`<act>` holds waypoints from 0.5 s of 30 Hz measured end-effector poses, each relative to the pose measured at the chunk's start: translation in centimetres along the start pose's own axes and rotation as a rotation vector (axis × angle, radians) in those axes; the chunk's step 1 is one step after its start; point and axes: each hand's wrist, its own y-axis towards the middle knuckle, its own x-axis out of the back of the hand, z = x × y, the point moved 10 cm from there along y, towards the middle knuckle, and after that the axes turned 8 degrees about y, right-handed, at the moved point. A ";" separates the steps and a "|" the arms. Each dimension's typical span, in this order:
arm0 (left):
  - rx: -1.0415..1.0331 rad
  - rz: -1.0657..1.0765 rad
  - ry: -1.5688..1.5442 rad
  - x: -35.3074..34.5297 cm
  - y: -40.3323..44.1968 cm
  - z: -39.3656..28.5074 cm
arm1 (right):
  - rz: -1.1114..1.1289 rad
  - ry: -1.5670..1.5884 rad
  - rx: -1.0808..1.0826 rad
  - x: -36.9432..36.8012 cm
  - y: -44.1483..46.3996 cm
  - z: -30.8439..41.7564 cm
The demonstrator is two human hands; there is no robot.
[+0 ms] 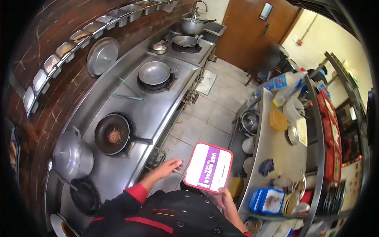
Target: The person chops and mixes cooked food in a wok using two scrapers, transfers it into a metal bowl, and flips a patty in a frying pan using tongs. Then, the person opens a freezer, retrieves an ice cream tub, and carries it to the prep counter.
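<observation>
My right hand (225,199) grips the near right corner of a rectangular ice cream tub (208,166). The tub has a red rim and a white and purple lid reading "UBE ROYALE", and its lid faces up at me. Off to the tub's left is my left hand (169,168), apart from it, holding nothing, fingers loosely stretched out. On the stove to the left, a dark frying pan (112,133) holds a small portion of reddish-brown ground meat (114,136).
The steel stove counter (158,104) bears tongs (127,96), a grey pan (154,73) and a lidded pot (73,156). Metal containers line a wall rack (65,51). A steel table (256,146) on the right carries a yellow container (278,119) and blue trays (267,200).
</observation>
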 end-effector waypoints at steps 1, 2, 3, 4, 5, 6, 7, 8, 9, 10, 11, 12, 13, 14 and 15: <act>0.051 -0.041 -0.065 0.0 1.2 0.6 | 0.052 -0.066 0.004 -0.9 3.1 1.9; 0.066 -0.060 -0.073 0.0 2.1 0.5 | 0.104 -0.135 0.004 -2.1 6.1 3.8; 0.100 -0.099 -0.091 0.0 2.8 0.5 | 0.105 -0.206 -0.074 -3.0 8.9 5.0; 0.126 -0.155 -0.114 0.3 3.6 0.4 | 0.134 -0.229 -0.112 -2.5 12.5 6.3; 0.114 -0.227 -0.231 0.9 4.4 0.4 | 0.174 -0.317 -0.212 -1.6 16.6 6.3; 0.129 -0.276 -0.262 2.0 4.4 0.3 | 0.209 -0.408 -0.319 -1.8 19.4 5.8; 0.144 -0.350 -0.225 3.4 4.9 -0.3 | 0.247 -0.433 -0.358 -3.0 21.8 6.3; 0.157 -0.423 -0.193 4.8 5.4 -0.9 | 0.313 -0.469 -0.421 -5.5 24.3 6.6; 0.127 -0.510 -0.252 6.1 5.4 -2.0 | 0.376 -0.506 -0.485 -8.0 26.5 6.7; 0.130 -0.558 -0.282 6.7 5.5 -2.6 | 0.407 -0.535 -0.521 -10.4 28.3 6.8; 0.149 -0.634 -0.285 7.9 5.4 -2.9 | 0.395 -0.557 -0.551 -12.8 30.1 6.6; 0.172 -0.704 -0.285 9.0 5.3 -3.1 | 0.379 -0.574 -0.578 -14.7 31.9 6.5; 0.210 -0.783 -0.273 10.5 5.3 -3.5 | 0.394 -0.593 -0.611 -16.3 34.1 6.0; 0.211 -0.815 -0.283 11.4 6.1 -3.3 | 0.425 -0.636 -0.669 -16.7 36.7 4.8; 0.261 -0.876 -0.306 12.4 6.5 -2.2 | 0.450 -0.677 -0.729 -17.3 39.1 3.5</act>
